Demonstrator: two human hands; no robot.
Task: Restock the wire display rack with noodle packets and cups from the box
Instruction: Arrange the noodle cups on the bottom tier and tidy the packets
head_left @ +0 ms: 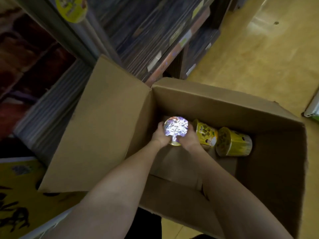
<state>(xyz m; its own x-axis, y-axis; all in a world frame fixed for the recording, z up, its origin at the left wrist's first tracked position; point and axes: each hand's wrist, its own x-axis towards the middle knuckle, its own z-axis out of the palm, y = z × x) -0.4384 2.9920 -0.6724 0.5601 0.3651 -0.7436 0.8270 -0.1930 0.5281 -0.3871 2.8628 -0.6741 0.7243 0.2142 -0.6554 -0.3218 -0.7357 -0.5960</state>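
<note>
An open cardboard box [215, 104] stands on the floor below me. Deep inside it, my left hand [159, 135] and my right hand [188, 138] hold an upright yellow noodle cup [176, 129] from both sides; its shiny lid faces up. Two more yellow noodle cups [206, 134] [233, 144] lie tipped on their sides just right of it on the box bottom. The wire rack [57, 100] rises at the left behind the box flap. The view is motion-blurred.
The box's left flap [96, 128] stands open toward the rack. A yellow cup [72, 7] sits high on the rack at the top left. Stocked store shelves [155, 31] run behind the box. A yellow printed surface [19, 192] lies at the lower left.
</note>
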